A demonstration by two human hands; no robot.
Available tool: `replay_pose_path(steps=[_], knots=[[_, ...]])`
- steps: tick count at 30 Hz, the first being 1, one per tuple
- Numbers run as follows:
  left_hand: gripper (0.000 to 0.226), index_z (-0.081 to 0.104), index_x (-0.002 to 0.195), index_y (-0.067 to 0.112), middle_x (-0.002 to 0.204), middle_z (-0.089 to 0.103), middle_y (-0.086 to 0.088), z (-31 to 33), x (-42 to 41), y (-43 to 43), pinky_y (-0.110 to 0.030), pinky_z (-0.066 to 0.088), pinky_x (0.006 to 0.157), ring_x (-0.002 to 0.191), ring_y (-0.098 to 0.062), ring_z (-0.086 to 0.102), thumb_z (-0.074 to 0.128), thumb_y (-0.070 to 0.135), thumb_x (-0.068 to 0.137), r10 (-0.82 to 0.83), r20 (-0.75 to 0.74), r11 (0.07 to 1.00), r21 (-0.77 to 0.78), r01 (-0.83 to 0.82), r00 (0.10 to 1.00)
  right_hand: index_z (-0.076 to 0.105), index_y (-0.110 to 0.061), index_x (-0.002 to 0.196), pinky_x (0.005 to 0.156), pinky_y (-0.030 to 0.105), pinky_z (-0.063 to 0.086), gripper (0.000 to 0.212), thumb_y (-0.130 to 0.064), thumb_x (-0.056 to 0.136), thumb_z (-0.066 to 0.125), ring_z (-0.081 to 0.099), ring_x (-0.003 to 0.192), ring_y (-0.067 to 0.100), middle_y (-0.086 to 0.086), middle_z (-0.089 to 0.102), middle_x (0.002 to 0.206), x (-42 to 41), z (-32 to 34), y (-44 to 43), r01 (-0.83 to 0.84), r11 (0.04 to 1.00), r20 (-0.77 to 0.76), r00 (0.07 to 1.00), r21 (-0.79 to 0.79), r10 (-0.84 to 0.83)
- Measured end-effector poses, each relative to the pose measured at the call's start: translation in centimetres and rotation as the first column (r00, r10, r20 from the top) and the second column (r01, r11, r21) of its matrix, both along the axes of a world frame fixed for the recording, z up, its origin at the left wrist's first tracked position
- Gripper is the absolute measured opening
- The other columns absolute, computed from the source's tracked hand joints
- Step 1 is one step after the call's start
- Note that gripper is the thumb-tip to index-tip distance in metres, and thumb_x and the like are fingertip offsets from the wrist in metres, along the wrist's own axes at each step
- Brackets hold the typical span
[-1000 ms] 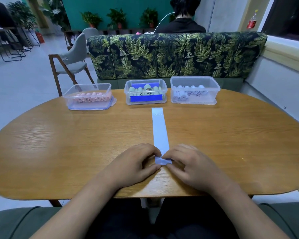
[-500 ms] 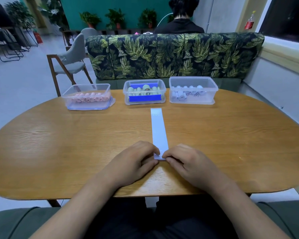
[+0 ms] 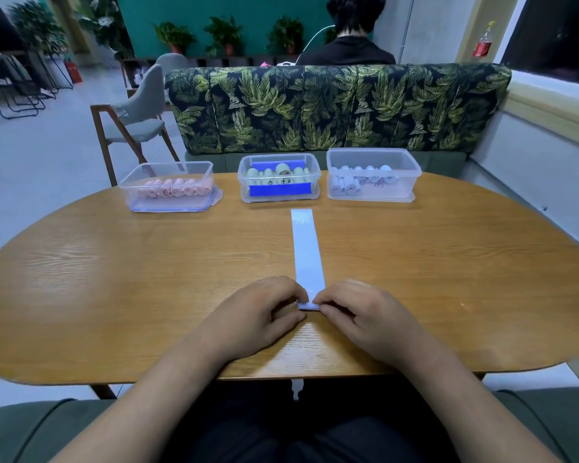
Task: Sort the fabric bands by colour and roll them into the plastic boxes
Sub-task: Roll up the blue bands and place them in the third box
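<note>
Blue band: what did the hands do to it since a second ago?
The left hand and right hand kept pinching the pale blue band, rolling its near end slightly away from the person. Its far end and the three plastic boxes stayed put.

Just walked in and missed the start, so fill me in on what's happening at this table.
A person seated at the wooden table pinches the near end of a pale blue band with the left hand and right hand. That end is curled into a small roll; the rest lies flat, pointing toward three clear boxes. The left box holds pink rolls, the middle box green rolls, the right box pale blue rolls.
</note>
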State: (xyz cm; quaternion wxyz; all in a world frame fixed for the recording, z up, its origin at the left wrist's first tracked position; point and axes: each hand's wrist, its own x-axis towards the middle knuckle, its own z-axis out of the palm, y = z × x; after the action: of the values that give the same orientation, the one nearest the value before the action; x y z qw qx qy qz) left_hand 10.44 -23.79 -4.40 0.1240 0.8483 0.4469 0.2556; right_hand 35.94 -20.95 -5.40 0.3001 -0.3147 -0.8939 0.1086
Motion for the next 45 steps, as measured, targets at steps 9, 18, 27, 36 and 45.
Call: replay_pose_path(steps=[9,18,27,36,45], knots=[[0.013,0.065,0.117,0.029,0.111,0.065,0.023,0.05,-0.04,-0.03,-0.018,0.046,0.090,0.103,0.005,0.058,0.066,0.033,0.104,-0.021,0.016,1.000,0.013,0.021,1.000,0.070,-0.026,0.110,0.087,0.029,0.051,0.009,-0.021,0.105,0.064,0.061,0.100,0.004,-0.020,0.069,0.105,0.02,-0.05,-0.04,0.018,0.999,-0.010,1.000,-0.030,-0.019],[0.009,0.069,0.113,0.027,0.103,0.063,0.019,-0.10,-0.01,0.25,-0.023,0.047,0.091,0.102,0.001,0.057,0.065,0.026,0.105,-0.042,0.010,0.998,0.036,0.042,0.999,0.068,-0.027,0.106,0.088,0.029,0.046,0.011,-0.023,0.108,0.058,0.050,0.102,0.007,-0.020,0.057,0.104,-0.26,-0.09,0.33,0.039,0.999,0.037,0.999,-0.030,-0.038],[0.006,0.070,0.105,0.027,0.100,0.066,0.020,0.12,-0.11,0.27,-0.026,0.048,0.090,0.100,-0.002,0.058,0.071,0.023,0.101,-0.075,0.014,0.996,0.042,0.074,0.997,0.069,-0.028,0.104,0.085,0.032,0.048,0.008,-0.024,0.104,0.062,0.050,0.096,0.005,-0.020,0.058,0.100,-0.06,0.16,0.03,0.001,1.000,0.041,0.999,-0.016,-0.001],[0.013,0.068,0.110,0.031,0.104,0.066,0.020,-0.16,-0.25,0.35,-0.031,0.050,0.090,0.102,-0.005,0.060,0.075,0.032,0.099,-0.074,0.046,0.997,0.006,0.073,0.996,0.067,-0.028,0.106,0.085,0.031,0.048,0.014,-0.016,0.098,0.065,0.053,0.093,0.003,-0.025,0.060,0.098,0.05,0.20,-0.16,-0.037,0.999,0.035,0.999,0.004,0.037],[0.003,0.070,0.106,0.027,0.100,0.064,0.021,-0.09,-0.18,0.43,-0.031,0.049,0.090,0.101,-0.005,0.056,0.069,0.026,0.104,-0.106,0.003,0.992,0.063,0.106,0.994,0.069,-0.027,0.102,0.086,0.021,0.043,0.013,-0.016,0.101,0.064,0.051,0.098,0.002,-0.024,0.060,0.098,0.00,0.34,-0.11,-0.019,0.999,0.039,0.999,-0.043,0.020]])
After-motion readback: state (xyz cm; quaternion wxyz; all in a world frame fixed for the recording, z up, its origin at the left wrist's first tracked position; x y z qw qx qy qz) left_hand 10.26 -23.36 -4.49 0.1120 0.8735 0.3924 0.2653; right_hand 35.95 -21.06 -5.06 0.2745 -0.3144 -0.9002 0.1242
